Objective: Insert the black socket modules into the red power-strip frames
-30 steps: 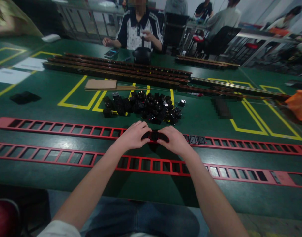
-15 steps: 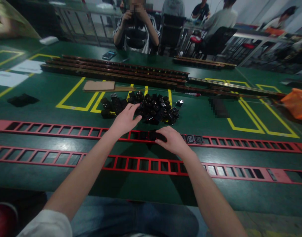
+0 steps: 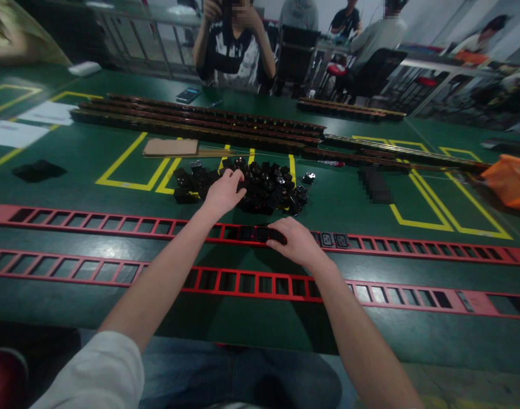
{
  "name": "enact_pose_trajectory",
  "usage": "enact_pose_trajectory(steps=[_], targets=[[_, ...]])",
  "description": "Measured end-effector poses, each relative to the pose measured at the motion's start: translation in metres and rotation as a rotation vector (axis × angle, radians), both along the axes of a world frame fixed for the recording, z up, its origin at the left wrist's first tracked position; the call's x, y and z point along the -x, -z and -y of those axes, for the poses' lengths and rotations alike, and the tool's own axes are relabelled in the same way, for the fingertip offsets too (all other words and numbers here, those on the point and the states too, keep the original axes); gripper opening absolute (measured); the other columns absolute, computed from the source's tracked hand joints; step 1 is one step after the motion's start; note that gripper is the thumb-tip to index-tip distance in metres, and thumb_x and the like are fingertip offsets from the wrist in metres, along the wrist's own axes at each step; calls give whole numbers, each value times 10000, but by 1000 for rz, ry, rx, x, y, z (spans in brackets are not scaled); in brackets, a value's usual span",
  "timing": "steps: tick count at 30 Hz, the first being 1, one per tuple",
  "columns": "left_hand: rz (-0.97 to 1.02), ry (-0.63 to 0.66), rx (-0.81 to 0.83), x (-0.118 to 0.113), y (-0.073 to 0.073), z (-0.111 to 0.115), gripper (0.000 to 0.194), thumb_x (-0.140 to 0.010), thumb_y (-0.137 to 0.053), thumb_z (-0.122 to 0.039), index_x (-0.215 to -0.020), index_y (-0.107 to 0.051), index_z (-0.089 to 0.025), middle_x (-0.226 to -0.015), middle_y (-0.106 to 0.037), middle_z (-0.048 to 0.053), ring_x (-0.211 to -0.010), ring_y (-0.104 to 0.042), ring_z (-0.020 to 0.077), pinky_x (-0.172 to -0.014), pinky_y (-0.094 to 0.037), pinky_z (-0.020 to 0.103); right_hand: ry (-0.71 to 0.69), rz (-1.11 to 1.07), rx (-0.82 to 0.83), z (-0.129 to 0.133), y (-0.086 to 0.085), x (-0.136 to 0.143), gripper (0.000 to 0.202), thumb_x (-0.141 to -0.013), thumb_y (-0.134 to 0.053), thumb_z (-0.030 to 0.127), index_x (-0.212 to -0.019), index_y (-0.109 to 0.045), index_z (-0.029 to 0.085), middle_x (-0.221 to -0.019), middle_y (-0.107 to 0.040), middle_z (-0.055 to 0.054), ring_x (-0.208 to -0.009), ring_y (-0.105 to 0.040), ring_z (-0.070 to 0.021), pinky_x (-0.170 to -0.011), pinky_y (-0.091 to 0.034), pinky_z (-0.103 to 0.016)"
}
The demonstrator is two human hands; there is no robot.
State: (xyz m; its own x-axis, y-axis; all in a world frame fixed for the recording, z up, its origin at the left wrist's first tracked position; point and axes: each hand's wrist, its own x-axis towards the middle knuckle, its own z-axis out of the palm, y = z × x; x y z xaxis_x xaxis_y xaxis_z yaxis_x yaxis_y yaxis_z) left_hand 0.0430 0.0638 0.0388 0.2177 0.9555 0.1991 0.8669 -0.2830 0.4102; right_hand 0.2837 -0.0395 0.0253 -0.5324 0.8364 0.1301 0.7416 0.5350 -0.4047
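Note:
My left hand (image 3: pixel 225 192) is over the left part of a pile of small black parts (image 3: pixel 264 184), its fingers bent down among them; whether it grips one is hidden. Below the pile lies a long red frame (image 3: pixel 132 225) with a row of square openings. My right hand (image 3: pixel 292 238) rests on this frame, fingers curled over a black part (image 3: pixel 277 234). Black socket pieces (image 3: pixel 340 241) sit in the openings on both sides of that hand. Nearer to me, a second red frame (image 3: pixel 238 282) runs parallel.
Dark long rails (image 3: pixel 200 122) lie across the back of the green table. A cardboard piece (image 3: pixel 170 147), a phone (image 3: pixel 188 95) and an orange bin (image 3: pixel 511 182) are also there. A person (image 3: pixel 234 51) sits opposite, hands raised.
My left hand has moved slightly right and away from me over the pile. My right hand stays on the frame. The person opposite has raised their hands and a dark object.

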Motion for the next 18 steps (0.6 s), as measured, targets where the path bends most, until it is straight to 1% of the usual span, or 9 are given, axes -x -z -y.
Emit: enact_pose_trajectory(steps=[3, 6, 10, 12, 15, 18], targets=[[89, 67, -54, 10, -1, 13, 318, -856, -634, -189, -1172, -596, -198, -1204, -581, 94, -1052, -637, 257, -947, -536, 415, -1, -3, 2, 0, -1, 0, 315, -911, -702, 323, -1186, -687, 171, -1144, -716, -107, -1048, -622, -269, -933, -523, -447], [187, 122, -69, 23, -1, 39, 388, -845, -613, -160, -1232, -596, -175, -1223, -611, 90, -1134, -609, 244, -1027, -508, 408, -2, -4, 4, 0, -2, 1, 308, -911, -699, 315, -1187, -687, 177, -1150, -716, -107, -1058, -623, -270, -941, -523, -455], [256, 114, -21, 39, 3, 80, 440, -844, -637, -198, -1281, -588, -176, -1220, -657, 87, -1107, -610, 245, -994, -517, 422, 5, 6, 13, 1, -3, 1, 308, -912, -699, 323, -1186, -685, 183, -1147, -715, -103, -1061, -624, -271, -937, -525, -449], [284, 133, -36, 43, 6, 94, 436, -839, -646, -201, -1271, -592, -180, -1202, -658, 84, -1105, -601, 245, -978, -516, 422, 9, 6, 11, 1, -3, 1, 308, -910, -701, 329, -1182, -684, 184, -1147, -714, -99, -1065, -621, -271, -939, -522, -444], [295, 204, -68, 44, 11, 103, 393, -840, -633, -179, -1232, -601, -185, -1166, -651, 76, -1103, -583, 244, -963, -510, 422, 19, 7, 17, 1, -2, 1, 305, -908, -701, 323, -1181, -682, 189, -1148, -713, -94, -1061, -618, -270, -925, -520, -437], [275, 276, -72, 42, 14, 104, 395, -819, -612, -120, -1207, -599, -190, -1150, -648, 69, -1088, -569, 239, -961, -500, 422, 26, 16, 23, 0, -3, 1, 296, -907, -702, 320, -1172, -682, 191, -1143, -714, -93, -1052, -617, -272, -904, -521, -434]])
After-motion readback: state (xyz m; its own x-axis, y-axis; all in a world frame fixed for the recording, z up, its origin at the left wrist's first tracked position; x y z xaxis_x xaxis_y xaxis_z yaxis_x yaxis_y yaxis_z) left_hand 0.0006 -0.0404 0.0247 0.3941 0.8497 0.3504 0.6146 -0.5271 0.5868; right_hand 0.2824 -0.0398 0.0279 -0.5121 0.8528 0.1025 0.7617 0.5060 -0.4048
